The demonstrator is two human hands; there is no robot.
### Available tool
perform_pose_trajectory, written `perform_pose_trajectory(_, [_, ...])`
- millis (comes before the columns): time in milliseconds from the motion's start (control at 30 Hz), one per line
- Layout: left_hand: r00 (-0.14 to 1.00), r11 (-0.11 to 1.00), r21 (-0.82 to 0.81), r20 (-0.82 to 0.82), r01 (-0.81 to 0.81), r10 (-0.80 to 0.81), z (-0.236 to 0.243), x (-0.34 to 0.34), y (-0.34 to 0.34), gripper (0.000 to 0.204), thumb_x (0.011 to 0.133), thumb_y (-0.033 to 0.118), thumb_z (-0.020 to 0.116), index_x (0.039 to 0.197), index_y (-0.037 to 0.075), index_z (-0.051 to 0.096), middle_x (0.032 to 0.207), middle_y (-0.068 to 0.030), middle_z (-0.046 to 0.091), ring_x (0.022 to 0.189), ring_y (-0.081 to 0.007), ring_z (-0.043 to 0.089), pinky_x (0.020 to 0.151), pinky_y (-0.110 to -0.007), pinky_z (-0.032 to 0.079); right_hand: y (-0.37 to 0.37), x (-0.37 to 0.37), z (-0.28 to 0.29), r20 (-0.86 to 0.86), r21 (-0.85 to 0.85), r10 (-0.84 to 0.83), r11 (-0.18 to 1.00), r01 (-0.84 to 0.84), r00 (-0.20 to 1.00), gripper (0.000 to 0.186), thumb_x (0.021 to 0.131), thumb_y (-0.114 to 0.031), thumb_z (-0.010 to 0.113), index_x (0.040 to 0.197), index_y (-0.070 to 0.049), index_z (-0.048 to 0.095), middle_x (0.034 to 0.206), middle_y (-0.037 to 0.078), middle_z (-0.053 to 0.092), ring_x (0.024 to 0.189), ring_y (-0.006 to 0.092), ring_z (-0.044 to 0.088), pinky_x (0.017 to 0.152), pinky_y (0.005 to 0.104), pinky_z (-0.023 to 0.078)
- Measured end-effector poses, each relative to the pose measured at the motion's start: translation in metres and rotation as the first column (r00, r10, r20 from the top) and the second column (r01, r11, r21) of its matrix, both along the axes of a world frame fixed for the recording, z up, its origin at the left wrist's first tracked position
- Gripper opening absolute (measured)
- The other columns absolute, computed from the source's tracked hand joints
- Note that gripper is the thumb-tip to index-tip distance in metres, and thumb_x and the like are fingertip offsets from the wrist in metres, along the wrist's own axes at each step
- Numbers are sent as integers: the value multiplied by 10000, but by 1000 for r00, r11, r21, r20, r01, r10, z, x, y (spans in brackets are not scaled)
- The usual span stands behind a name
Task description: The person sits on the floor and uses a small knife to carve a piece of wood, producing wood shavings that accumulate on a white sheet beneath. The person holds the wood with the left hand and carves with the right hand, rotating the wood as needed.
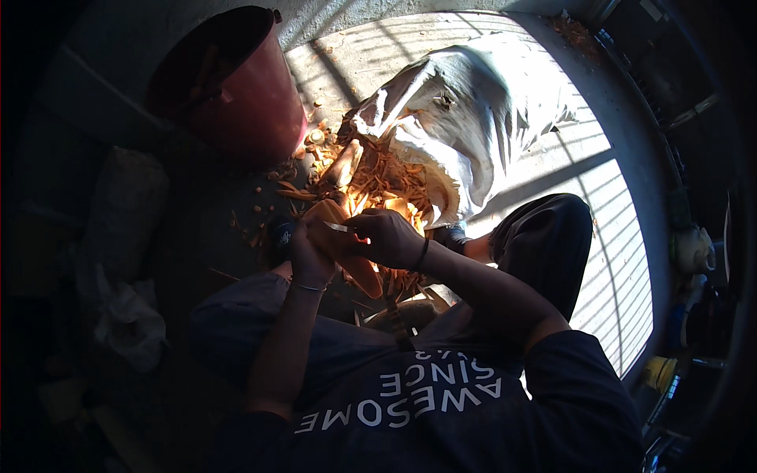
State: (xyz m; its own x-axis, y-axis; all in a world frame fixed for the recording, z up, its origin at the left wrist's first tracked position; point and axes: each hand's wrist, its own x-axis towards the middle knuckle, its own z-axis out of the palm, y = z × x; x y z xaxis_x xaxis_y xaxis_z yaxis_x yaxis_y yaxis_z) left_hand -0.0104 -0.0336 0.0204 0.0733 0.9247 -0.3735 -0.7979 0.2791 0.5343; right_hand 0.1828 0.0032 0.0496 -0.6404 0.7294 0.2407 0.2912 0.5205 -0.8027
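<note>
- Left hand (310, 248): fingers closed around the side of a long orange piece (361, 270), which is held clear of the floor (603, 315), between the person's knees.
- Right hand (390, 236): closed, gripping a small knife (337, 228); the handle is hidden by the fingers, the blade lies across the piece.
- Work in hand: judged to be paring. The piece's visible side appears smooth and orange, so its skin is probably largely off; the underside cannot be seen.
- Done: a broad heap of orange shavings (386, 175) covers the floor near the inner edge of the sunlit area, consistent with much paring completed.
- Left: a paler long piece (344, 165) rests on the heap; whether it is pared cannot be determined.
- Red bucket (256, 106) and white sack (481, 118) flank the heap; their contents cannot be verified, so the remaining quantity is undetermined.
</note>
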Motion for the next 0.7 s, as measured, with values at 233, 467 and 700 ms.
perform_pose_trajectory(233, [982, 984, 48, -66, -173, 176, 15, 10, -8, 468, 994, 376, 408, 1313, 79, 577, 1272, -94, 626, 1174, -250, 615, 1003, -425, 497, -10, -18, -11, 180, -135, -157, 974, 183, 971, 212, 848, -175, 718, 996, -23, 700, 850, 136, 678, 774, 308, 688, 706, 403, 542])
perform_pose_trajectory(467, [943, 944, -13, -47, -330, 330, -12, -14, 5, 427, 999, 395, 418, 1240, 98, 608, 1202, -89, 650, 1090, -246, 650, 967, -436, 519, 21, 6, -25, 438, -69, 398, 909, -411, 806, 399, 916, -433, 661, 1052, -60, 696, 724, 166, 687, 704, 365, 694, 672, 434, 544])
perform_pose_trajectory(700, [981, 984, -26, -97, -174, 171, 9, -6, 7, 423, 969, 402, 490, 1212, 73, 598, 1132, -110, 650, 1050, -292, 647, 952, -473, 541, 27, 19, 30, 304, -37, -37, 998, 50, 952, 284, 959, -333, 643, 984, -51, 675, 818, 144, 679, 769, 332, 677, 675, 424, 510])
